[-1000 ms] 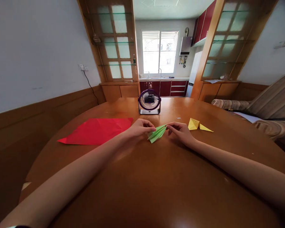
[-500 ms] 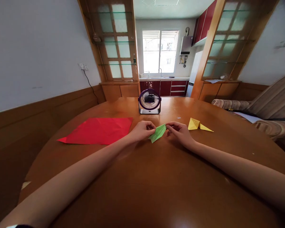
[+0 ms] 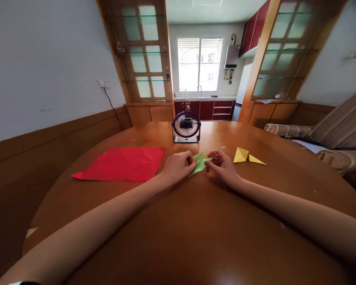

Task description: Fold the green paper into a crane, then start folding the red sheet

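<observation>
A small piece of folded green paper [image 3: 200, 165] is between my hands, just above or on the wooden table. One of its flaps stands up at the far side. My left hand [image 3: 180, 164] pinches its left end between thumb and fingers. On the other side, my right hand [image 3: 222, 166] has thumb and fingertips at the paper's right corner, pinching it. A flat red paper [image 3: 127, 164] lies left of my left hand. To the right of my right hand rests a folded yellow paper piece [image 3: 242, 155] with a pointed end.
A small purple fan [image 3: 186, 126] stands on the table [image 3: 178, 229] beyond my hands. Past the right edge is a striped armchair [image 3: 338, 130]. A wall with a wooden lower panel [image 3: 47, 146] runs along the left.
The green paper has turned from slanting upright to flatter, and its flap has opened away from the rest. My left hand has shifted slightly right; my right hand has turned a little.
</observation>
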Demonstrator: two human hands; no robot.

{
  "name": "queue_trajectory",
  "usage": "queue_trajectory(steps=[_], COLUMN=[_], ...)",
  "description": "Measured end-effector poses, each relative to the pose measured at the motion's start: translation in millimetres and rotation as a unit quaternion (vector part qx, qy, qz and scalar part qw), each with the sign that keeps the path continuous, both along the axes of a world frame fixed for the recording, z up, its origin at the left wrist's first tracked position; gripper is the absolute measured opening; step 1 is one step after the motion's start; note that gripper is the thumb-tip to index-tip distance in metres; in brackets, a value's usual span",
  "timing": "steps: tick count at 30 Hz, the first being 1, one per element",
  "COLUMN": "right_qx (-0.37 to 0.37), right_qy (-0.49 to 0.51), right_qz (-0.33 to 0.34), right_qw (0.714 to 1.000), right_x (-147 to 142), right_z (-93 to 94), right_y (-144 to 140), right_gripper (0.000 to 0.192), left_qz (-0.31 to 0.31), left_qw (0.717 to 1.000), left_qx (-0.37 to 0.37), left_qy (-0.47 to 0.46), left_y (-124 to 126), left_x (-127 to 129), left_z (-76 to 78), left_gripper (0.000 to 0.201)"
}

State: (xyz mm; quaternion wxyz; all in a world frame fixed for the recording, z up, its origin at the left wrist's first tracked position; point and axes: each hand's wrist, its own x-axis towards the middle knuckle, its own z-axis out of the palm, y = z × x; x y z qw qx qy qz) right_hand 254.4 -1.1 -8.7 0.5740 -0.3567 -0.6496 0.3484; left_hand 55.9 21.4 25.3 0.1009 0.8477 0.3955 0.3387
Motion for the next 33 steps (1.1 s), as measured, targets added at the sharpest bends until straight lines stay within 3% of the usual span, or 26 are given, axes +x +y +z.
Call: queue_trajectory(steps=[7,12,17,27,30,33], right_qx=[-0.004,-0.017,0.002,0.054,0.065,0.081], right_qy=[-0.001,-0.060,-0.129,-0.192,-0.209,-0.234], right_qz=[-0.033,-0.038,-0.035,-0.039,-0.025,-0.011], right_qw=[0.999,0.997,0.991,0.979,0.975,0.969], right_x=[7,7,7,4,3,2], right_z=[-0.3,-1.3,-1.7,-1.8,0.9,3.0], right_y=[5,4,2,2,-1,-4], right_gripper=[0.029,0.027,0.029,0.026,0.026,0.025], left_qz=[0.028,0.052,0.023,-0.002,0.008,-0.022], left_qw=[0.996,0.991,0.985,0.966,0.967,0.961], left_qx=[0.026,-0.005,-0.031,-0.098,-0.079,-0.100], left_qy=[-0.077,-0.119,-0.171,-0.240,-0.243,-0.256], left_y=[-2,-6,-7,4,5,4], left_x=[-8,-17,-20,-21,-20,-19], left_z=[0.1,-11.6,-22.3,-38.1,-39.4,-38.7], left_gripper=[0.011,0.035,0.061,0.043,0.045,0.053])
